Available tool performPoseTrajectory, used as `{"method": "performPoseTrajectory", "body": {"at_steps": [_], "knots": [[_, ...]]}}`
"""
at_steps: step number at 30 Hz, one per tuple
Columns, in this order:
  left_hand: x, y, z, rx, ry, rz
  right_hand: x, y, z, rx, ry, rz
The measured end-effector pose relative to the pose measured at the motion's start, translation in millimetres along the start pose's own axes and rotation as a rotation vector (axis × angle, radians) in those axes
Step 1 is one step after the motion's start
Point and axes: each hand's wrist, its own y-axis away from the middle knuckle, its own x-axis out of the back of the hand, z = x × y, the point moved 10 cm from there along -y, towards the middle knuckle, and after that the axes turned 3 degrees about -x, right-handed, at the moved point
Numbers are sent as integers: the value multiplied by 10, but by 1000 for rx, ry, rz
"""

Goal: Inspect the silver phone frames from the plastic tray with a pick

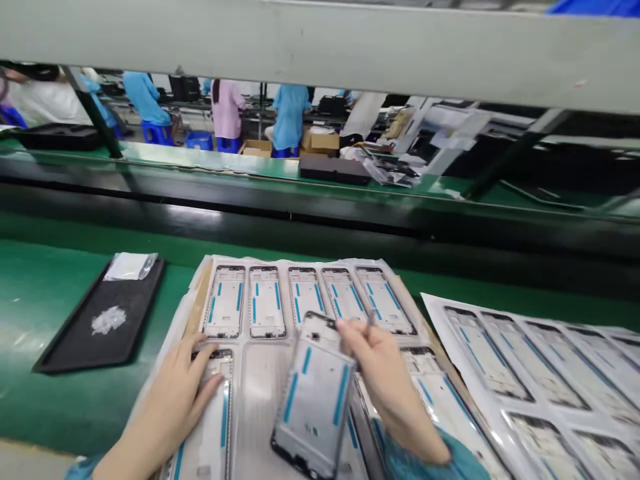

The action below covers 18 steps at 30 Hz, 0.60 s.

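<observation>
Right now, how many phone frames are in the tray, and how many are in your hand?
Far row of phone frames in the plastic tray: 5
Near row of the tray: 2
Held in the right hand, a phone frame: 1
Total: 8

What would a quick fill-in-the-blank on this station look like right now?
The right hand holds a phone frame ____ the clear plastic tray. The left hand rests on another frame in that tray. The tray's far row holds ____ frames. The stripes on the frames are ____.

Missing words: above; five; blue.
</observation>
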Motion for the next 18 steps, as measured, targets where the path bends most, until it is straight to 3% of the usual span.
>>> {"method": "performPoseTrajectory", "body": {"at_steps": [2, 7, 12, 18], "knots": [[2, -64, 40, 27, 52, 16, 149, 4, 20, -40, -112, 75], [140, 12, 44, 86, 272, 55, 262, 46, 130, -103, -340, 226], [315, 138, -12, 200, 472, -30, 526, 83, 258, -140, -519, 409], [419, 157, -19, 187, 438, -21, 594, 115, 302, -141, -564, 412]]}}
